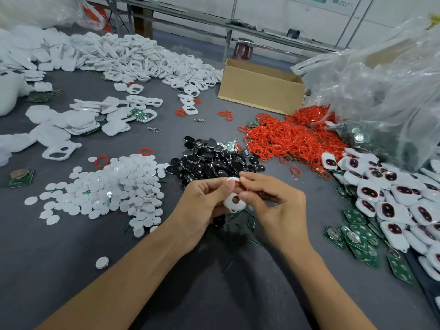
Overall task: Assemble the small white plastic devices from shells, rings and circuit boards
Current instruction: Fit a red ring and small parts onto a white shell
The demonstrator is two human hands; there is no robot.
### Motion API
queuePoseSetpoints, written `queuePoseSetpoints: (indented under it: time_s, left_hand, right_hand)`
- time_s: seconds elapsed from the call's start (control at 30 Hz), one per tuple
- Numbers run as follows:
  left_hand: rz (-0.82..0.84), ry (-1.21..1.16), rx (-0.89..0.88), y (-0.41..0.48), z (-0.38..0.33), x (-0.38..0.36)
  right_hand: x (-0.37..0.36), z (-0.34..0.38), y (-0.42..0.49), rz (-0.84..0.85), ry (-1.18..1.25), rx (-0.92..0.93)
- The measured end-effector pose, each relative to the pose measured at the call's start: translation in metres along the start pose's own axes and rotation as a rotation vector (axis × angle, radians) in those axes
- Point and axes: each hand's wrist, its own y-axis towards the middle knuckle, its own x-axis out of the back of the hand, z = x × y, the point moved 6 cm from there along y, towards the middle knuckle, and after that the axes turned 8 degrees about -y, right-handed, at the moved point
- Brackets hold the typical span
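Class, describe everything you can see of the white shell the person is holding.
The white shell is small, smooth plastic with rounded corners and a round hole through its face. The left hand and right hand pinch it above the grey table, their fingers covering its upper part. A bit of red ring shows at its top edge.
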Motion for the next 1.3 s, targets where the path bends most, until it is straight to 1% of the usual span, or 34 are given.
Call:
queuePoseSetpoints:
  time_s: [0.07,0.17,0.2,0.3,0.43,0.5,0.6,0.67,0.77,0.83,0.87,0.97,1.03,1.13,1.23,1.3]
  left_hand:
    - [-0.004,0.063,-0.05,-0.001,-0.001,0.0]
    - [-0.025,0.091,-0.083,-0.002,-0.003,0.002]
    - [-0.035,0.09,-0.089,-0.002,-0.003,0.002]
    - [-0.048,0.093,-0.107,-0.001,-0.006,0.003]
    - [0.014,0.14,-0.13,-0.002,-0.01,-0.003]
    - [0.066,0.146,-0.136,-0.003,-0.011,-0.006]
    - [0.132,0.133,-0.133,-0.004,-0.012,-0.009]
    - [0.147,0.141,-0.133,-0.005,-0.012,-0.01]
    - [0.139,0.163,-0.146,-0.005,-0.013,-0.01]
    - [0.126,0.151,-0.145,-0.004,-0.013,-0.009]
    - [0.11,0.139,-0.144,-0.004,-0.012,-0.009]
    - [0.038,0.136,-0.158,-0.003,-0.011,-0.008]
    - [0.018,0.155,-0.167,-0.003,-0.011,-0.007]
    - [0.022,0.164,-0.145,-0.005,-0.01,-0.007]
    - [0.039,0.089,-0.098,-0.005,-0.009,-0.009]
    - [-0.017,0.004,-0.052,-0.003,-0.008,-0.007]
  right_hand:
    - [-0.002,-0.003,0.0,0.022,0.009,-0.036]
    - [-0.005,-0.001,0.001,0.033,-0.049,-0.004]
    - [-0.006,-0.002,0.002,0.041,-0.033,-0.016]
    - [-0.009,-0.008,0.004,0.078,0.15,-0.145]
    - [-0.006,-0.017,0.003,0.075,0.371,-0.327]
    - [-0.007,-0.023,0.001,0.131,0.473,-0.417]
    - [-0.011,-0.024,-0.002,0.248,0.607,-0.487]
    - [-0.011,-0.025,-0.004,0.274,0.648,-0.512]
    - [-0.008,-0.024,-0.004,0.238,0.625,-0.533]
    - [-0.007,-0.019,-0.003,0.192,0.559,-0.497]
    - [-0.005,-0.015,-0.002,0.158,0.454,-0.441]
    - [0.002,0.002,-0.001,-0.03,-0.034,-0.205]
    - [0.007,0.016,-0.002,-0.152,-0.226,-0.037]
    - [0.009,0.025,-0.004,-0.214,-0.404,0.152]
    - [0.011,0.028,-0.008,-0.242,-0.484,0.231]
    - [0.011,0.03,-0.009,-0.268,-0.502,0.258]
